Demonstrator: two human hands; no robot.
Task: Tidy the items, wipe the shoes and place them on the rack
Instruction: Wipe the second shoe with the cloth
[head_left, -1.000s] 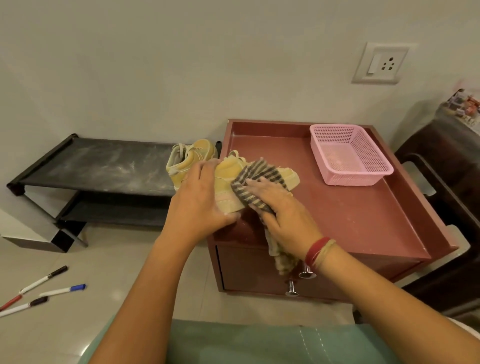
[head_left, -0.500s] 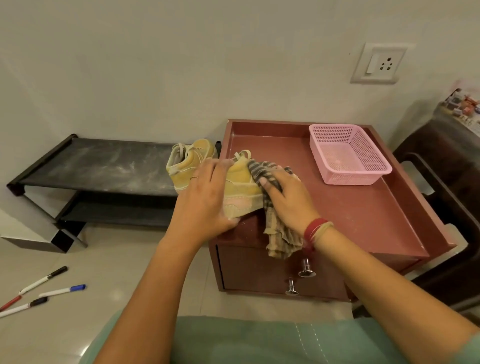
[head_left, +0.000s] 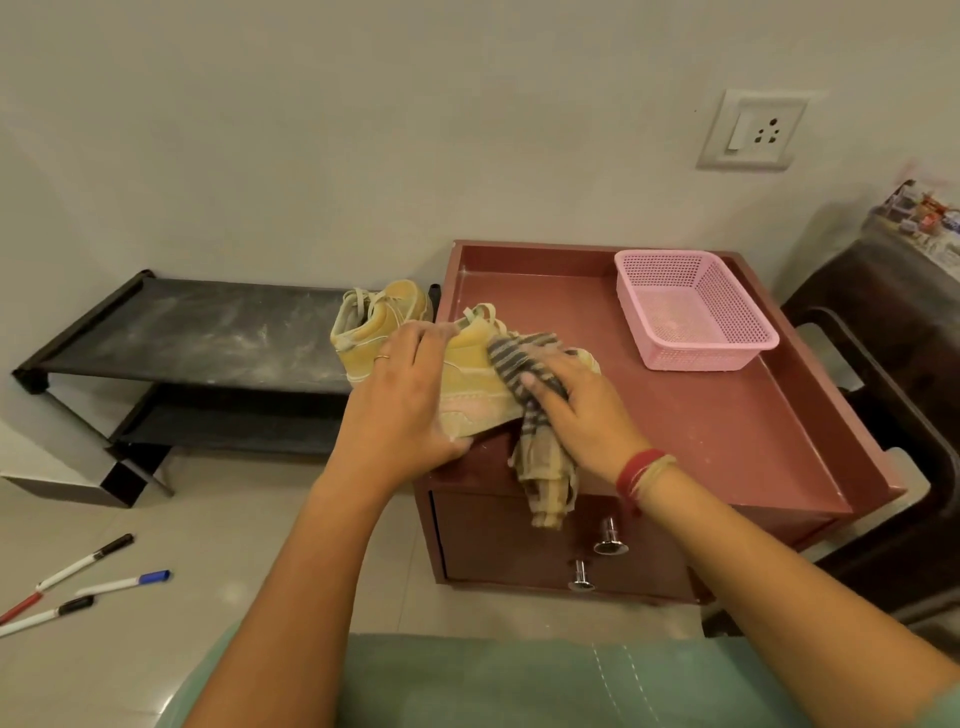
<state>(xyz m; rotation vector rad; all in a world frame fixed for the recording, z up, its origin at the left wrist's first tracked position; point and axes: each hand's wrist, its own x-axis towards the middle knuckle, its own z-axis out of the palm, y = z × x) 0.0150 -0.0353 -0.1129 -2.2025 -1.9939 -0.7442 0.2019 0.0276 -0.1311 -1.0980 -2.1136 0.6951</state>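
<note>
A dusty yellow shoe lies at the front left of the maroon cabinet top. My left hand grips its heel end. My right hand presses a striped cloth against the shoe's side, toward the toe; the cloth's loose end hangs over the cabinet's front edge. The second yellow shoe stands on the right end of the black rack's top shelf, which is smeared with white dust.
A pink mesh basket sits at the cabinet's back right. Three markers lie on the tiled floor at the lower left. A dark chair stands right of the cabinet. Two drawer knobs stick out in front.
My right hand with the cloth slid along the shoe from its middle toward the toe and partly back. The left hand kept its hold on the heel.
</note>
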